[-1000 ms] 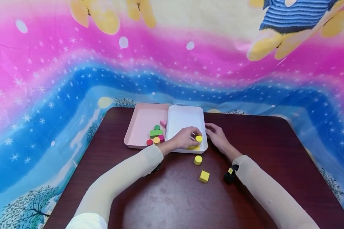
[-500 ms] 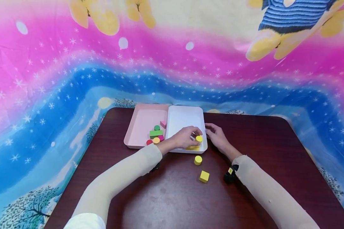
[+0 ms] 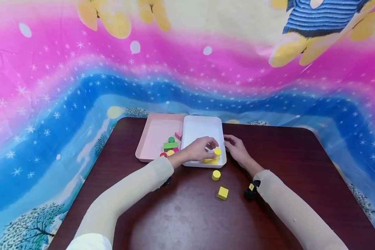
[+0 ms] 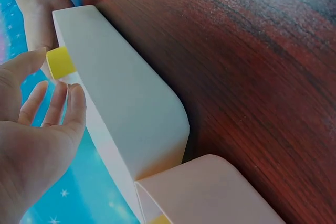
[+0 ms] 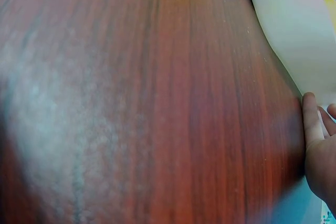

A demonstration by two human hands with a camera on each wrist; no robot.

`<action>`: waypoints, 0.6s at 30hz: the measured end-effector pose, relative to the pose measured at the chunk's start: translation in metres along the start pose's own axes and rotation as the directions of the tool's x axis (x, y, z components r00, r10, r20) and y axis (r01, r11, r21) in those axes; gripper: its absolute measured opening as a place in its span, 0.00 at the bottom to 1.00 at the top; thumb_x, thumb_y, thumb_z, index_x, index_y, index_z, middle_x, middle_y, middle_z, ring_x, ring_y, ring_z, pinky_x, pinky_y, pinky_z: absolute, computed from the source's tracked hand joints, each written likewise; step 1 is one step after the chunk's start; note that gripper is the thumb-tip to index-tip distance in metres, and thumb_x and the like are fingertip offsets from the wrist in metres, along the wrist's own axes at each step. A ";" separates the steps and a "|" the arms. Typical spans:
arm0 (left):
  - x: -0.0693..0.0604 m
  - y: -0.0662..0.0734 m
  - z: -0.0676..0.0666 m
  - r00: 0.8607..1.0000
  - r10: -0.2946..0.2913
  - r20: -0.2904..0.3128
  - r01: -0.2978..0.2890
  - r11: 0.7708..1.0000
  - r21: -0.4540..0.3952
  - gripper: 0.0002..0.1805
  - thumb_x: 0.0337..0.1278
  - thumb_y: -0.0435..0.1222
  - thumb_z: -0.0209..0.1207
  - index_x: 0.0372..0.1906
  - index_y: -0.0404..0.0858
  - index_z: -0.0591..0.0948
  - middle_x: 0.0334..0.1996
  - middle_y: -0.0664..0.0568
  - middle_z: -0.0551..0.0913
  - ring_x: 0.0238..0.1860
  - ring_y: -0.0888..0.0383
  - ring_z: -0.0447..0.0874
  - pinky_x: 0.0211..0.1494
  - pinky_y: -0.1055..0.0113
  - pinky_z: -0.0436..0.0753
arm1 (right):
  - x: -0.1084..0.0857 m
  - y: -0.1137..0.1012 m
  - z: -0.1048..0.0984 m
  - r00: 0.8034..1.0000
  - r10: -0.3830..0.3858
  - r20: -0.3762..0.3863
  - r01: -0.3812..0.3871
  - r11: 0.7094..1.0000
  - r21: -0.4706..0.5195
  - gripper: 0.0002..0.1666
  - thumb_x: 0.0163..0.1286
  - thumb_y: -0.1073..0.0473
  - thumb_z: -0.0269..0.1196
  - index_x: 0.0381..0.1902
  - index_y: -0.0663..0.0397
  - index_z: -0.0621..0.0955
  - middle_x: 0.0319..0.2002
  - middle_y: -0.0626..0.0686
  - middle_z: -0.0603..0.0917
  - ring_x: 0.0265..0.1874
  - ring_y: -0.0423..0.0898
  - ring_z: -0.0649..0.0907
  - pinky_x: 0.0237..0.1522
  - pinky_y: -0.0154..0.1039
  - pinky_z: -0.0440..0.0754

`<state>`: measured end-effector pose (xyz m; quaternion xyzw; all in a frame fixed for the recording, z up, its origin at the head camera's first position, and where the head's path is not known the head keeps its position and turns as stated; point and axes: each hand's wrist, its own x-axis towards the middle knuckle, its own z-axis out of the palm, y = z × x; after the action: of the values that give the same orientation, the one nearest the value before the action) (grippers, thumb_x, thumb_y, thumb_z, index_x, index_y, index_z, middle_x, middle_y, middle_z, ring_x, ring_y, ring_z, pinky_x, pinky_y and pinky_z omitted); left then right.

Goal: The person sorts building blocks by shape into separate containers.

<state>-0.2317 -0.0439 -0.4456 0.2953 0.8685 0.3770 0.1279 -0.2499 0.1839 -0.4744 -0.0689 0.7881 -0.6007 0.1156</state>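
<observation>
My left hand (image 3: 198,150) is over the white tray (image 3: 202,126), its fingers parted around a yellow cylinder (image 3: 217,151). In the left wrist view the thumb lies against or very near that cylinder, while the other fingers stand apart from it. Another yellow block (image 3: 208,161) lies low in the tray by the near wall, partly hidden. Whether the cylinder rests on it is unclear. At the tray's right side, my right hand (image 3: 237,149) touches the outer wall with relaxed fingers, holding nothing; in the right wrist view its fingertips (image 5: 309,98) meet the white wall.
A second yellow cylinder (image 3: 216,175) and a yellow cube (image 3: 223,193) are on the dark wooden table (image 3: 187,211), in front of the white tray. Left of it, a pink tray (image 3: 157,128) holds several blocks, among them a green block (image 3: 170,146). A patterned cloth hangs behind.
My left hand has drawn slightly left and its fingers have let go of the yellow cylinder, which stays in place. The right hand has not moved.
</observation>
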 end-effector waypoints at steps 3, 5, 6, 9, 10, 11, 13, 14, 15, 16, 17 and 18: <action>-0.002 -0.001 -0.001 1.000 0.003 0.002 -0.003 1.000 -0.009 0.23 0.67 0.36 0.71 0.63 0.35 0.80 0.56 0.46 0.83 0.58 0.52 0.84 0.59 0.68 0.85 | 0.000 0.000 0.000 1.000 0.000 0.000 0.000 1.000 -0.003 0.27 0.85 0.65 0.52 0.77 0.69 0.68 0.71 0.69 0.74 0.69 0.62 0.77 0.70 0.57 0.76; -0.004 -0.001 -0.002 1.000 0.006 -0.002 -0.006 1.000 -0.015 0.23 0.67 0.36 0.71 0.63 0.34 0.81 0.56 0.46 0.83 0.58 0.52 0.84 0.59 0.67 0.85 | 0.000 0.000 0.000 1.000 0.001 -0.002 -0.001 1.000 -0.002 0.27 0.85 0.65 0.52 0.77 0.69 0.68 0.71 0.69 0.74 0.69 0.62 0.77 0.70 0.56 0.76; -0.004 -0.001 -0.003 1.000 0.010 -0.005 -0.010 1.000 -0.018 0.23 0.67 0.36 0.71 0.63 0.34 0.81 0.55 0.45 0.84 0.58 0.52 0.84 0.59 0.67 0.85 | 0.000 0.000 0.000 1.000 0.002 -0.003 -0.002 1.000 0.000 0.27 0.85 0.65 0.51 0.77 0.69 0.68 0.71 0.69 0.75 0.69 0.62 0.77 0.70 0.56 0.76; -0.007 0.000 -0.004 1.000 0.017 -0.014 -0.018 1.000 -0.021 0.23 0.67 0.36 0.71 0.62 0.34 0.81 0.55 0.45 0.84 0.57 0.52 0.84 0.59 0.66 0.85 | 0.000 0.000 0.001 1.000 0.010 -0.004 -0.010 1.000 0.011 0.27 0.85 0.65 0.52 0.77 0.69 0.68 0.71 0.69 0.74 0.69 0.62 0.77 0.70 0.55 0.76; -0.007 0.000 -0.004 1.000 0.017 -0.016 -0.017 1.000 -0.021 0.23 0.67 0.35 0.71 0.62 0.34 0.81 0.55 0.46 0.84 0.56 0.53 0.84 0.59 0.66 0.85 | 0.001 0.000 0.001 1.000 0.012 -0.005 -0.012 1.000 0.015 0.27 0.85 0.66 0.51 0.77 0.70 0.68 0.71 0.69 0.74 0.69 0.62 0.77 0.70 0.55 0.76; -0.008 0.000 -0.005 1.000 0.016 -0.017 -0.017 1.000 -0.020 0.22 0.67 0.36 0.71 0.62 0.34 0.81 0.54 0.46 0.84 0.56 0.53 0.84 0.59 0.66 0.85 | 0.001 0.000 0.002 1.000 0.014 -0.005 -0.014 1.000 0.018 0.27 0.85 0.66 0.51 0.77 0.70 0.68 0.71 0.70 0.74 0.70 0.62 0.76 0.70 0.55 0.75; -0.009 0.002 -0.005 1.000 0.012 -0.019 -0.012 1.000 -0.018 0.22 0.67 0.36 0.71 0.62 0.35 0.81 0.53 0.47 0.84 0.55 0.54 0.84 0.60 0.67 0.85 | 0.001 0.000 0.002 1.000 0.017 -0.006 -0.017 1.000 0.017 0.28 0.85 0.66 0.51 0.77 0.70 0.67 0.72 0.70 0.73 0.70 0.62 0.76 0.70 0.55 0.75; -0.010 0.003 -0.006 1.000 0.008 -0.021 -0.008 1.000 -0.016 0.22 0.67 0.36 0.71 0.61 0.36 0.81 0.53 0.48 0.84 0.54 0.55 0.84 0.60 0.67 0.85 | 0.001 0.000 0.002 1.000 0.017 -0.006 -0.017 1.000 0.017 0.28 0.85 0.66 0.51 0.77 0.70 0.67 0.72 0.70 0.73 0.70 0.62 0.76 0.70 0.56 0.75; -0.011 0.003 -0.006 1.000 0.005 -0.022 -0.006 1.000 -0.015 0.21 0.67 0.36 0.71 0.61 0.37 0.82 0.52 0.49 0.84 0.54 0.56 0.84 0.60 0.67 0.85 | 0.001 0.000 0.002 1.000 0.016 -0.007 -0.016 1.000 0.016 0.28 0.85 0.66 0.51 0.77 0.70 0.67 0.72 0.70 0.73 0.70 0.62 0.76 0.70 0.56 0.75; -0.011 0.004 -0.007 1.000 0.004 -0.023 -0.004 1.000 -0.013 0.21 0.66 0.37 0.72 0.61 0.37 0.82 0.52 0.49 0.84 0.53 0.56 0.84 0.61 0.66 0.84 | 0.000 -0.001 0.002 1.000 0.015 -0.007 -0.015 1.000 0.017 0.28 0.85 0.66 0.51 0.77 0.70 0.67 0.72 0.70 0.73 0.70 0.62 0.76 0.70 0.56 0.75; -0.012 0.005 -0.007 1.000 0.005 -0.023 -0.005 1.000 -0.013 0.21 0.66 0.37 0.72 0.60 0.37 0.82 0.52 0.49 0.84 0.53 0.56 0.84 0.61 0.66 0.84 | 0.000 -0.001 0.002 1.000 0.013 -0.008 -0.013 1.000 0.017 0.28 0.85 0.66 0.51 0.77 0.70 0.67 0.72 0.70 0.72 0.70 0.62 0.76 0.70 0.56 0.75; -0.012 0.006 -0.007 1.000 0.006 -0.024 -0.006 1.000 -0.013 0.21 0.66 0.37 0.72 0.60 0.37 0.82 0.52 0.49 0.84 0.53 0.56 0.84 0.62 0.65 0.84 | -0.001 -0.002 0.002 1.000 0.012 -0.009 -0.012 1.000 0.017 0.28 0.85 0.66 0.51 0.77 0.71 0.67 0.72 0.70 0.72 0.70 0.62 0.76 0.70 0.56 0.75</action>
<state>-0.2226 -0.0526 -0.4367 0.2926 0.8667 0.3864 0.1180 -0.2487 0.1821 -0.4728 -0.0604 0.7838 -0.6070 0.1164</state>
